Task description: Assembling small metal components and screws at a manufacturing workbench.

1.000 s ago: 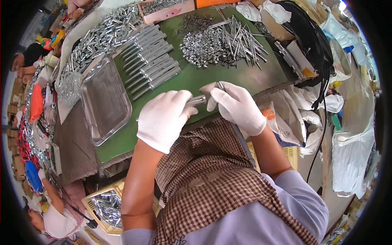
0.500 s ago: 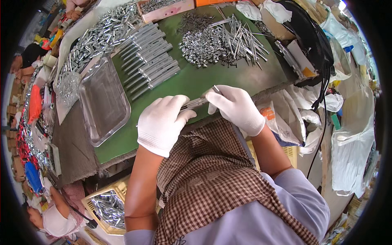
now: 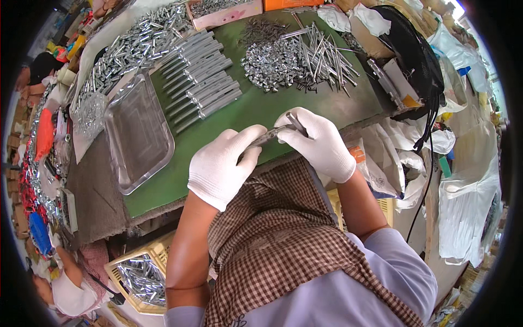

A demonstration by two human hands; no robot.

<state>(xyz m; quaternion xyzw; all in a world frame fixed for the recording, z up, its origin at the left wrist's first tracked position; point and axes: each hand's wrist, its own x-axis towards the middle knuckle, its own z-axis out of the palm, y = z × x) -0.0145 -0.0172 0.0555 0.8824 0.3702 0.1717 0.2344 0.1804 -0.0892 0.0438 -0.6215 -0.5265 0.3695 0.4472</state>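
Left of the green tabletop [image 3: 250,109], below its near-left corner, a cream crate [image 3: 159,250] is filled with metal tubes [image 3: 141,278]. The left edge is overlapped by a metal tray [image 3: 133,131]; past the far-left corner, silver sleeves [image 3: 144,35] are heaped. Farther in, assembled tubes [image 3: 201,76] are lined up side by side. Over the near edge, a metal tube [image 3: 264,138] is clamped between the thumb and fingers of the left hand [image 3: 220,163]. Toward the far edge, small silver pieces [image 3: 272,62] are piled. By the right hand [image 3: 316,139], a short rod [image 3: 297,124] is gripped; whether the tube is touched by it cannot be told. Thin rods [image 3: 329,57] are scattered beyond. The right edge is crowded by a black mesh bag [image 3: 414,43].
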